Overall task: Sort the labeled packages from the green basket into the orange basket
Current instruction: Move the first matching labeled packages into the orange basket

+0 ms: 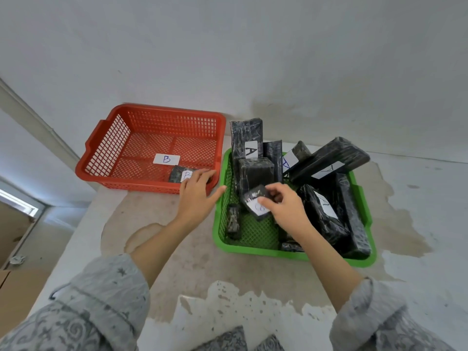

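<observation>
Orange basket (141, 138) floor mostly free; one package (178, 174) occupies its near right corner. Green basket (253, 252) crowded with packages, near-left floor open.

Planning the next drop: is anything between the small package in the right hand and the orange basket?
Only the left hand, at the orange basket's near rim, lies between it and the small package held by the right hand.

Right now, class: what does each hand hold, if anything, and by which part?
The right hand pinches a small black package at its labelled lower right edge, over the green basket. The left hand holds nothing.
</observation>
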